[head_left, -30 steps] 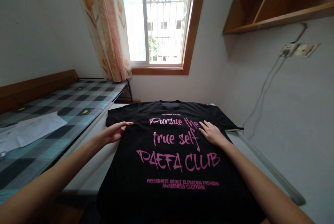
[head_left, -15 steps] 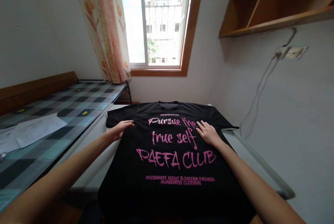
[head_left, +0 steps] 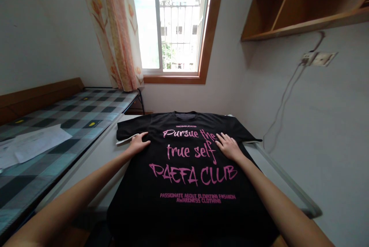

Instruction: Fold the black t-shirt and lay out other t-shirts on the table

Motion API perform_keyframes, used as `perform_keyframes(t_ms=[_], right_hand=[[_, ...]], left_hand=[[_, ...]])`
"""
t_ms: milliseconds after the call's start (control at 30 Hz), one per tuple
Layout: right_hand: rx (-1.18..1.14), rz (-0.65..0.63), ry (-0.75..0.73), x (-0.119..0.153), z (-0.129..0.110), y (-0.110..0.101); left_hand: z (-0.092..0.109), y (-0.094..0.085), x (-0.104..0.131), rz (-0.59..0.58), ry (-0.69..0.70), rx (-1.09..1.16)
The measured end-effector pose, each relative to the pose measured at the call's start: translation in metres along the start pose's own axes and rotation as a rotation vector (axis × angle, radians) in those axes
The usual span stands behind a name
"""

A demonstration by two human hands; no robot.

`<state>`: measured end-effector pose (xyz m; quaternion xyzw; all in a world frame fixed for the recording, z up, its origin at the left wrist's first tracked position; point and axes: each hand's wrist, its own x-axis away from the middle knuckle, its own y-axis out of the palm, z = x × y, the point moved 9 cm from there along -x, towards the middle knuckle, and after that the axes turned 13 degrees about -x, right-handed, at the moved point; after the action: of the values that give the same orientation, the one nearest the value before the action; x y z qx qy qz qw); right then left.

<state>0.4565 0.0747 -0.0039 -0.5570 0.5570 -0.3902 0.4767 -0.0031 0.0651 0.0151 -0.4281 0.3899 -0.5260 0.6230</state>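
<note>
A black T-shirt (head_left: 190, 216) with pink lettering lies spread face up, its collar at the far side and its hem toward me. My left hand (head_left: 139, 143) rests on the shirt's left edge just below the sleeve, fingers apart and holding nothing. Flat on the fabric, beside the right end of the upper lettering, lies my right hand (head_left: 228, 146), its fingers stretched out. A pale strip shows along the underside of the left sleeve. Both sleeves reach outward over the white table (head_left: 98, 174).
On the left stands a bed with a checkered cover (head_left: 106, 103) and papers (head_left: 43, 141) on it. A curtain (head_left: 122, 39) hangs by the window. At the right, a wooden shelf (head_left: 288, 32) is above a wall socket (head_left: 319, 58) with a cable.
My left hand has turned, and its fingers are now spread on the shirt's edge. A pale strip now shows under the left sleeve. My right hand has stayed nearly in place.
</note>
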Motion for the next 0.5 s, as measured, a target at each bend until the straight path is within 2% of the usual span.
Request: perform_keyframes(t_ms=[100,200,500], right_hand=[[-0.004,-0.007,0.007,0.000,0.000,0.000],[-0.008,-0.004,0.009,0.000,0.000,0.000],[0.005,0.002,0.002,-0.001,0.000,0.000]], left_hand=[[-0.002,0.008,0.004,0.000,-0.017,-0.261],[0.002,0.019,0.009,-0.022,0.039,-0.387],[0.005,0.021,0.011,-0.035,0.079,-0.418]])
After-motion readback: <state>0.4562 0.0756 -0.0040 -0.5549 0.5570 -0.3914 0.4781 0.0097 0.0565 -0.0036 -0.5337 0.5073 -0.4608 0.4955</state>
